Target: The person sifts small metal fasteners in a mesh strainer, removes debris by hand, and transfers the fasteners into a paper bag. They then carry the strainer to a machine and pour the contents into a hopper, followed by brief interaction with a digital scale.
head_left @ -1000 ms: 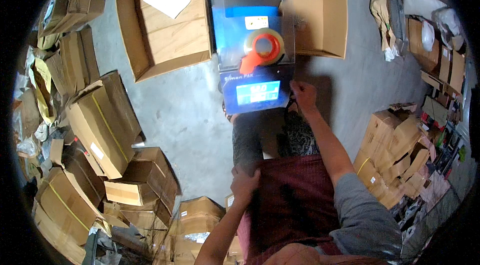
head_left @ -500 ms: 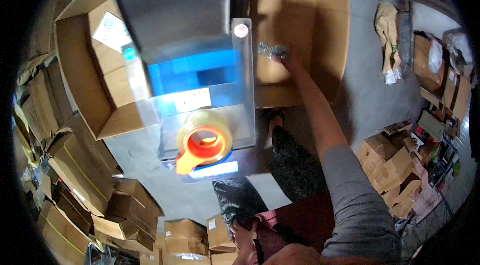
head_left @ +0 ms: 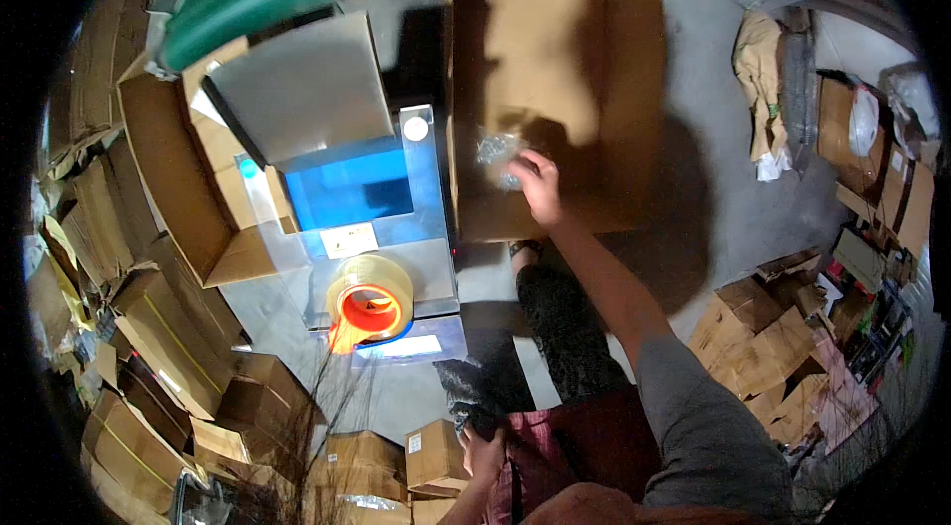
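Over the near part of a large open cardboard box (head_left: 632, 94), my right hand (head_left: 538, 186) has its fingers curled at the edge of a clear, crinkled plastic bag (head_left: 496, 148). The fingertips are smeared by motion; the bag's contents cannot be made out. My left hand (head_left: 483, 454) rests at my knee on the dark patterned trouser leg (head_left: 479, 381), thumb and fingers apart and holding nothing visible. Left of the box, an orange tape dispenser with a roll of clear tape (head_left: 370, 309) sits on a metal and blue machine or stand (head_left: 349, 190).
A second open carton (head_left: 163, 158) stands at the left, partly behind the machine. Beyond it is a green rounded thing (head_left: 243, 5). Stacked cartons (head_left: 163, 332) line the left side. Flattened cardboard (head_left: 768, 337) and mixed clutter lie at the right, with brown paper (head_left: 758, 79) farther back.
The view has shifted, so the machine and box appear lower and farther left. My right hand has come slightly nearer to me within the box, the clear bag still at its fingers. My left hand stays put.
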Motion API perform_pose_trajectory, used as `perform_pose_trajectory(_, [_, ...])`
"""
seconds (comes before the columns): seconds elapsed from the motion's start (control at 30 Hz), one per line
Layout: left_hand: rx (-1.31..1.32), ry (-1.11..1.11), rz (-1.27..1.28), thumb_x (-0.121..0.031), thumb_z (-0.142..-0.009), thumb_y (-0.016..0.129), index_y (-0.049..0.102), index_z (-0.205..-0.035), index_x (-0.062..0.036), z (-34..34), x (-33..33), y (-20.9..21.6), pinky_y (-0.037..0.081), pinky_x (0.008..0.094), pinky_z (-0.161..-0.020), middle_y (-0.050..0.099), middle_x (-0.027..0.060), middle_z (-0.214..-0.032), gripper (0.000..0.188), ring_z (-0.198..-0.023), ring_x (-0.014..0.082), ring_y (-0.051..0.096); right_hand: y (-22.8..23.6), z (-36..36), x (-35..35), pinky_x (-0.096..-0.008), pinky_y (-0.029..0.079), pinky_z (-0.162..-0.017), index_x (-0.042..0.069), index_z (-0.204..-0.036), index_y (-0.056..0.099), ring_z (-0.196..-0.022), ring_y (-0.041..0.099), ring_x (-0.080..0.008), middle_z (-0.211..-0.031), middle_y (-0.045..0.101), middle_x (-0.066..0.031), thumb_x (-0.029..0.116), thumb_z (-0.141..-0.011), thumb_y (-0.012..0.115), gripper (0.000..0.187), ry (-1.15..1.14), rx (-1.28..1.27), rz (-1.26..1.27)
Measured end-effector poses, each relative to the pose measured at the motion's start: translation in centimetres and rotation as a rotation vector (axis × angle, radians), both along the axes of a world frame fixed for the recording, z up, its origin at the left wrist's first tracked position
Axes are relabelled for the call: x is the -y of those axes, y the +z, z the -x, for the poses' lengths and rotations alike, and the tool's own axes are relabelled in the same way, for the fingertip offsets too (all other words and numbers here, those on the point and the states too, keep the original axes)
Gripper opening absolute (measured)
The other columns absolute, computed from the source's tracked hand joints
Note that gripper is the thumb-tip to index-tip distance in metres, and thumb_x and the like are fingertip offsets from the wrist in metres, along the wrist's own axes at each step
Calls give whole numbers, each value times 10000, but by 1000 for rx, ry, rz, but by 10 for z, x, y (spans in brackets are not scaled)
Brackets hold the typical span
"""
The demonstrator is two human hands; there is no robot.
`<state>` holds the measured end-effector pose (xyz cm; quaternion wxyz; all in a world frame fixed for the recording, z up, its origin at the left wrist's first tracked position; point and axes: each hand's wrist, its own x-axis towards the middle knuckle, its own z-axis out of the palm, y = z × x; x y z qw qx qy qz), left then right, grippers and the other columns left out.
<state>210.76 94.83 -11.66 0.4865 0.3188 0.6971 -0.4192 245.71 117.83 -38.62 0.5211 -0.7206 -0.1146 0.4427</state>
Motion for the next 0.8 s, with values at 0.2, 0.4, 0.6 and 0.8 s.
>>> perform_pose_trajectory(0.2, [-24,-124,-31,-540,-743,634,318,-1389,-7,5,-30,12,413,503,-988,400,269,-1343,896,-1222,434,457,170,12,-35,-272,442,-832,17,-970,644,-931,578,-126,-982,640,-29,41,-765,704,215,24,-314,-171])
perform_pose_trajectory(0.4, [89,-82,-133,-527,-734,616,398,-1295,14,12,-62,31,430,497,-964,448,280,-1287,809,-1181,439,486,274,49,-85,-265,453,-779,46,-1027,630,-864,575,-98,-900,620,-3,127,-869,664,180,448,-369,-63])
perform_pose_trajectory(0.6, [47,-73,-220,-520,-732,624,428,-1261,13,28,-70,40,455,491,-934,491,265,-1256,776,-1153,429,516,296,88,-92,-309,485,-763,41,-1008,612,-951,563,-134,-1015,591,-47,72,-857,588,156,420,-669,-64])
perform_pose_trajectory(0.8, [92,1,-285,-528,-720,638,439,-1247,2,49,-67,40,467,493,-917,487,250,-1253,773,-1157,412,514,245,91,-54,-343,498,-801,54,-993,587,-966,577,-214,-1040,581,-80,10,-747,624,253,631,2,-236])
